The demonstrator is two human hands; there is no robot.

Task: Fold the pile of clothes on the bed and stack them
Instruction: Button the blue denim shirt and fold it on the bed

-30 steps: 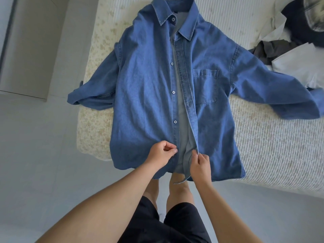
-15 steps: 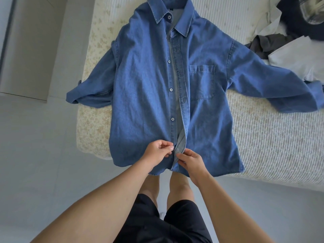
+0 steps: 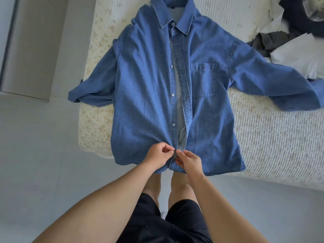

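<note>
A blue denim shirt (image 3: 143, 95) lies face up across the corner of the bed (image 3: 273, 137), collar (image 3: 172, 13) at the far end, hem hanging just over the near edge; its front is open down the middle, the two plackets lying side by side with a pale strip of lining showing between them; four white buttons run down the left placket, and a chest pocket (image 3: 203, 80) sits on the panel to the right. One sleeve (image 3: 93, 93) reaches left and drapes past the bed's edge; the other sleeve (image 3: 273, 85) stretches right, its cuff lying against the pile (image 3: 298, 48) of unfolded clothes, white, grey and dark, at the upper right of the bed.

Both hands meet at the bottom of the plackets, just above the hem; the left hand (image 3: 157, 156) has its fingers curled, thumb and forefinger pinching the left placket edge; the right hand (image 3: 190, 161) pinches the right placket edge in the same way, fingertips touching those of the left; whether a button sits between them cannot be told.

The person stands at the bed's near edge in black shorts (image 3: 157, 223), bare knees just under the hem; the floor (image 3: 35, 155) is pale grey.
</note>
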